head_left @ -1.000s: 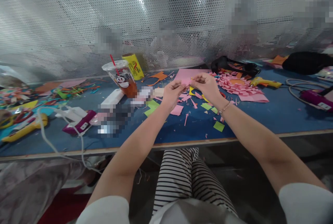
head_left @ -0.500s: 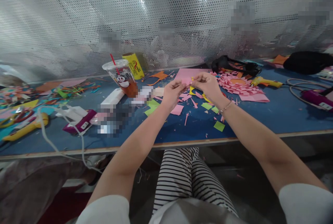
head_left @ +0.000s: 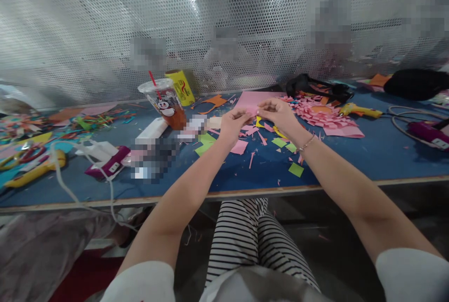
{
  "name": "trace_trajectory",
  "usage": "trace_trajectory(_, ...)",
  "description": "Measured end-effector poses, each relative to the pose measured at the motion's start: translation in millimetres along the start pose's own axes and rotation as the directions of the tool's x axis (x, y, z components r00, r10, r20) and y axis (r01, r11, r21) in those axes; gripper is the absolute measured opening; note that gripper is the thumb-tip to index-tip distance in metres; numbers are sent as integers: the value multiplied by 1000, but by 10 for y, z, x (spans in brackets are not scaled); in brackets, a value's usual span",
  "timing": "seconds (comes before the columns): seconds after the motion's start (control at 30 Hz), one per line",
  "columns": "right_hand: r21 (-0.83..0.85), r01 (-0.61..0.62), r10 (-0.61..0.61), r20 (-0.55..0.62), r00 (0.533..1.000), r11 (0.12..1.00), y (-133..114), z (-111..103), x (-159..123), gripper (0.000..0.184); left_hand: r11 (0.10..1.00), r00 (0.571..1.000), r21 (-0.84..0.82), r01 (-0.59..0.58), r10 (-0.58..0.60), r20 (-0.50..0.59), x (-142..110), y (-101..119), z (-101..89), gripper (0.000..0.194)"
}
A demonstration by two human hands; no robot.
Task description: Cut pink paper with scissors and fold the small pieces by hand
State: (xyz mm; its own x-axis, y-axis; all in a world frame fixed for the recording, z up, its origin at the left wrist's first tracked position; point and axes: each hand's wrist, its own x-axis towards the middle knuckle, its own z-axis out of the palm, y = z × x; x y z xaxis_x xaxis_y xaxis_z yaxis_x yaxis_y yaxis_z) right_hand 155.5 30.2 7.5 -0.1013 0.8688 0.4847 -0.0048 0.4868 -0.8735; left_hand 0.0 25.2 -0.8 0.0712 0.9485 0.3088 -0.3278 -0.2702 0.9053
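My left hand (head_left: 233, 124) is closed in a pinch on a small pink piece of paper (head_left: 252, 111). My right hand (head_left: 278, 114), with a thin bracelet at the wrist, pinches the same piece from the other side, so the fingertips nearly meet and partly hide it. Just behind them lies a larger pink paper sheet (head_left: 245, 98). Under and around the hands are pink scraps (head_left: 239, 147), a yellow paper piece and green squares (head_left: 296, 169). Right of my right hand sits a flower-like mound of pink paper strips (head_left: 317, 114).
A drink cup (head_left: 166, 105) with a red straw stands left, before a yellow box (head_left: 182, 88). Further left lie a purple power strip (head_left: 108, 164), cables and a yellow glue gun (head_left: 38, 173). Another yellow glue gun (head_left: 361, 110) rests right. A perforated metal screen (head_left: 245, 21) rises behind.
My right fingertips have shifted slightly over the pink piece, and a small yellow bit seen beside them earlier is now out of sight. Both hands otherwise stay in place.
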Motion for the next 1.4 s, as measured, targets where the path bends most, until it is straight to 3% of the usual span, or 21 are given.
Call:
trace_trajectory(0.2,-205,149,-135,81,988,967,50,17,0,24,956,993,286,-70,39,113,-92,58,55,23)
trace_trajectory(0.4,-154,84,-89,-23,996,984,55,19,-5,20,893,990,427,-140,114,84,-98,34,69,24)
trace_trajectory(0.53,-4,-4,3,-123,992,1000,102,35,16,21,924,990,358,-133,110,86,-67,18,40,31)
trace_trajectory(0.7,137,-30,45,-107,993,990,143,77,19,26,976,995,196,-91,80,65,-71,30,39,28)
trace_trajectory(1.4,136,20,-3,-127,992,990,117,95,21,18,984,994,139,-109,112,-13,-97,87,69,18)
